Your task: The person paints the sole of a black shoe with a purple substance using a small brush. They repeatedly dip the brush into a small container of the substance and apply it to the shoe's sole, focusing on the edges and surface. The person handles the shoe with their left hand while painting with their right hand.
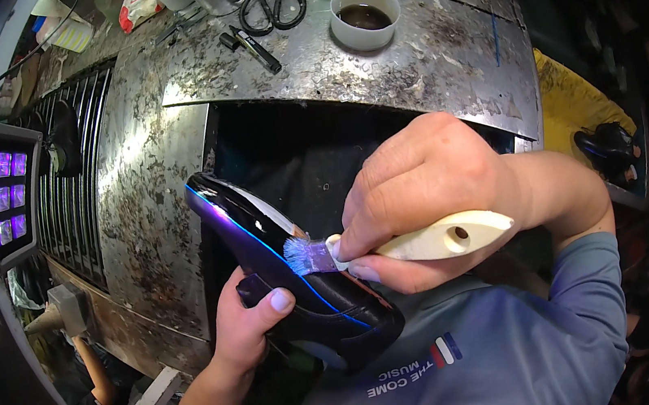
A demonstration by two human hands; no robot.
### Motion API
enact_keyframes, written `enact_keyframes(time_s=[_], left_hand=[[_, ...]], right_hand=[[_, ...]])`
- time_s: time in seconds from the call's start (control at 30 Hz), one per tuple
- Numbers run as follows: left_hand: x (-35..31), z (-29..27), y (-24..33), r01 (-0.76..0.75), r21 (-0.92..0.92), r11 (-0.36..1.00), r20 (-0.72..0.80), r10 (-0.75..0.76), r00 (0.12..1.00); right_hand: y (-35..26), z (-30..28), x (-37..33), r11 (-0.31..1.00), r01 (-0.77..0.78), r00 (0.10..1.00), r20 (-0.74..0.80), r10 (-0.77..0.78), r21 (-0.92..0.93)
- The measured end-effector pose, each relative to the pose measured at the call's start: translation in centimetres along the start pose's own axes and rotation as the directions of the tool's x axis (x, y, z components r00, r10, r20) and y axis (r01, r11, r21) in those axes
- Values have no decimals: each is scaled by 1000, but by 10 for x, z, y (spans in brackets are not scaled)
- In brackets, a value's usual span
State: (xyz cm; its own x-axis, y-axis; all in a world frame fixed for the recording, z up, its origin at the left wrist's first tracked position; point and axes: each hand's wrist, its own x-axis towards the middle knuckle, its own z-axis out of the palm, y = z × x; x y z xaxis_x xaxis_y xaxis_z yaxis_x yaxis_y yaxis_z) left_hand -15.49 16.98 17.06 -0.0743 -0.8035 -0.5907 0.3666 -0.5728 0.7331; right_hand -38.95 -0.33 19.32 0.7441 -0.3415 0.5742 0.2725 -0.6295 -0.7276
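Observation:
A black shoe upper on a last is tilted across the middle, its underside edge turned up toward me and a glowing blue line running along its side. My left hand grips it from the left, the thumb lying on the dark leather. In my right hand is a flat paintbrush with a pale wooden handle, held near the ferrule. Its bristles look bluish and touch the shoe's edge near the middle. The fingers under the shoe are hidden.
On the stained metal bench stand a white bowl of dark liquid, a black marker and scissors. A purple-lit lamp is at the left, beside another black shoe on a slatted rack. More dark shoes lie at the right.

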Motion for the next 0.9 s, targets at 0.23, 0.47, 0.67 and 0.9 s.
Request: enact_keyframes(time_s=[0.23, 0.47, 0.67, 0.9], left_hand=[[6, 1, 1, -11, -47, 999, -12, 11, 1000], [-2, -8, -12, -58, -73, 996, -102, 50, 994], [2, -9, -15, -91, -17, 996, -88, 89, 992], [-2, -7, -11, -91, -75, 993, -114, 82, 990]], right_hand=[[-2, -4, -2, 998, -32, 998, 54, 29, 57], [63, -99, 4, 742, -500, 851, -414, 323, -447], [136, -117, -14, 313, -562, 790, -384, 478, -765], [103, -119, -3, 579, -494, 856, -478, 196, -648]])
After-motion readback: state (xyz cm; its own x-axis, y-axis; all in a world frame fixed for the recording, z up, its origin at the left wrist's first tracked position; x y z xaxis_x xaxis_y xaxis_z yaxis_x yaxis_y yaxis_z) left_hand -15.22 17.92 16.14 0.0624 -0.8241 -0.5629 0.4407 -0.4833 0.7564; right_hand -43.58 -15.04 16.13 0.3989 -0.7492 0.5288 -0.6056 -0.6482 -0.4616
